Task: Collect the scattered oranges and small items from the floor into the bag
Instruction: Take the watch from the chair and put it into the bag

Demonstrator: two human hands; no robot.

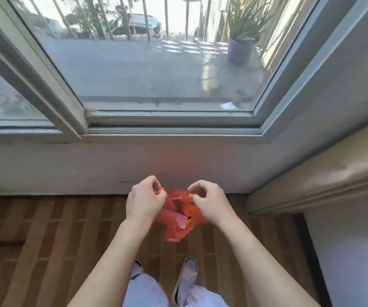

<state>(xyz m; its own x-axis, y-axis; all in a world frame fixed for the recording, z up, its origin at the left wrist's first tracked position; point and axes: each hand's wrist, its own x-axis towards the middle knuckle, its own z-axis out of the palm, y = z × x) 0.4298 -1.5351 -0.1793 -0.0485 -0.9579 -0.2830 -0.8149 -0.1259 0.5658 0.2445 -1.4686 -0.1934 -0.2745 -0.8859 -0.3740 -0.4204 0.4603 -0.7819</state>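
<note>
You hold the orange bag (179, 220) up in front of you above the wooden floor (46, 235), your left hand (144, 200) pinching one side of its top edge and your right hand (209, 201) pinching the other, fingers closed tight on the plastic. Boxy items show through it. The window (147, 63) is ahead.

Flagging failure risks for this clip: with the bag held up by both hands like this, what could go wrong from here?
1. The left hand and right hand pinch only the thin top edges of the orange bag; a handle could slip and spill the contents.
2. The film looks flimsy and sags; it might tear under load.
3. Anything dropped would land on the wooden floor beside the shoes.
</note>
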